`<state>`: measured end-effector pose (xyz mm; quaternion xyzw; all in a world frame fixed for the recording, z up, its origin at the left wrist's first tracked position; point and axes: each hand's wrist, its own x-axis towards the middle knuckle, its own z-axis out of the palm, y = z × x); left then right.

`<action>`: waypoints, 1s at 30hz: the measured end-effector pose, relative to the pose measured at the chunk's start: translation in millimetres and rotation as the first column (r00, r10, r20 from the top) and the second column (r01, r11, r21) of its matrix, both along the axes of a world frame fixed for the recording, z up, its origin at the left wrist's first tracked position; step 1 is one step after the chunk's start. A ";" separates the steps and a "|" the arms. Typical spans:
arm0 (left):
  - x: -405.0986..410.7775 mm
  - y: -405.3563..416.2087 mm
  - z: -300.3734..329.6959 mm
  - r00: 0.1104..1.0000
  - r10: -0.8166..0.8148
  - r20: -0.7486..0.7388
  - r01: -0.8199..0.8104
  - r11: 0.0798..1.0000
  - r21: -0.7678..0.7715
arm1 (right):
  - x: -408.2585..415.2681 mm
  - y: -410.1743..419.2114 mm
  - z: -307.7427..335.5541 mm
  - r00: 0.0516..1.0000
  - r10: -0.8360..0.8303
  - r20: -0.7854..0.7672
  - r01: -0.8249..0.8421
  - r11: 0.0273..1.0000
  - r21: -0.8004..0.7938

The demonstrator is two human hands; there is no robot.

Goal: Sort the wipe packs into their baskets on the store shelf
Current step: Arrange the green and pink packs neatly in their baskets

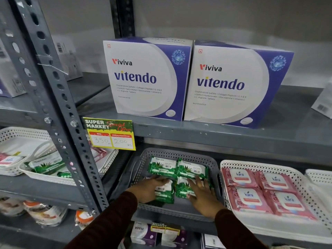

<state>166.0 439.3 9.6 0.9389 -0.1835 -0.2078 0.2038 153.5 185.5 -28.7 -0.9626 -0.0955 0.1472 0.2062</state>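
A grey perforated basket (214, 169) on the middle shelf holds several green Origami wipe packs (190, 168) laid flat. My left hand (150, 188) lies on the front left green pack (165, 192), fingers curled over its edge. My right hand (202, 194) rests flat with fingers spread on the front right green pack (182, 188). To the right, a white basket (269, 165) carries several pink Kara wipe packs (251, 196). Left of the upright post, another white basket (106, 164) contains mixed green packs (46, 166) and pink packs.
Two big Vitendo boxes (147, 78) stand on the shelf above. A yellow price tag (111, 133) hangs from that shelf's edge. The slotted steel post (59, 105) rises at left. Small boxes (143, 232) sit on the shelf below, jars at lower left.
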 end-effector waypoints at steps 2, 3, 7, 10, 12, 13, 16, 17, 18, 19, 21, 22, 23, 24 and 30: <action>4.6 -2.3 -1.5 1.000 0.005 -0.023 -0.005 1.000 -0.026 | 4.1 0.5 0.6 0.999 0.032 -0.035 -0.032 0.999 -0.020; 7.5 -4.8 -2.3 1.000 0.003 -0.020 -0.004 1.000 -0.023 | 5.7 0.9 0.1 0.998 0.043 -0.039 -0.044 0.999 -0.024; 19.2 -16.1 -10.1 1.000 0.002 0.013 -0.003 0.999 0.048 | 4.9 2.3 -3.3 0.998 0.062 -0.032 -0.064 0.997 -0.048; 23.5 -18.9 -18.5 0.997 -0.028 0.066 0.020 0.994 0.112 | 5.7 7.4 -1.9 0.998 0.059 -0.024 -0.061 0.994 -0.095; 22.8 -18.6 -23.3 0.994 -0.054 0.096 0.040 0.989 0.144 | 4.6 11.4 0.4 0.998 0.053 -0.018 -0.055 0.990 -0.133; 21.4 -18.1 -25.7 0.991 -0.064 0.116 0.045 0.986 0.159 | 3.2 13.1 1.1 0.998 0.053 -0.017 -0.055 0.988 -0.147; 20.5 -17.0 -31.4 0.979 -0.056 0.197 0.027 0.989 0.145 | 3.8 19.5 3.2 1.000 0.010 0.015 -0.008 0.992 -0.127; 22.8 -17.2 -32.2 0.969 -0.037 0.245 0.003 0.990 0.138 | 7.5 22.4 4.5 0.998 -0.021 0.061 0.028 0.994 -0.109; 27.9 -18.1 -31.8 0.954 -0.016 0.300 -0.029 0.989 0.145 | 14.4 25.2 6.2 0.990 -0.060 0.131 0.072 0.993 -0.093; 35.6 -19.6 -30.4 0.937 -0.003 0.350 -0.060 0.984 0.169 | 24.4 27.1 8.2 0.975 -0.094 0.202 0.112 0.991 -0.080; 47.9 -22.0 -27.3 0.919 0.003 0.395 -0.103 0.967 0.232 | 42.2 30.8 10.2 0.960 -0.123 0.254 0.146 0.986 -0.075; 53.2 -23.1 -27.0 0.917 0.008 0.400 -0.117 0.962 0.248 | 50.7 32.3 9.5 0.963 -0.114 0.244 0.138 0.987 -0.087; 57.3 -24.5 -27.4 0.918 0.013 0.396 -0.122 0.960 0.251 | 58.0 33.8 7.0 0.970 -0.091 0.225 0.117 0.988 -0.106; 60.8 -25.1 -28.6 0.923 0.014 0.385 -0.116 0.963 0.244 | 64.6 34.4 2.9 0.976 -0.056 0.211 0.085 0.988 -0.129; 64.3 -23.3 -36.7 0.928 -0.019 0.371 -0.070 0.972 0.225 | 77.9 22.4 -10.1 0.957 0.175 0.233 -0.126 0.969 -0.211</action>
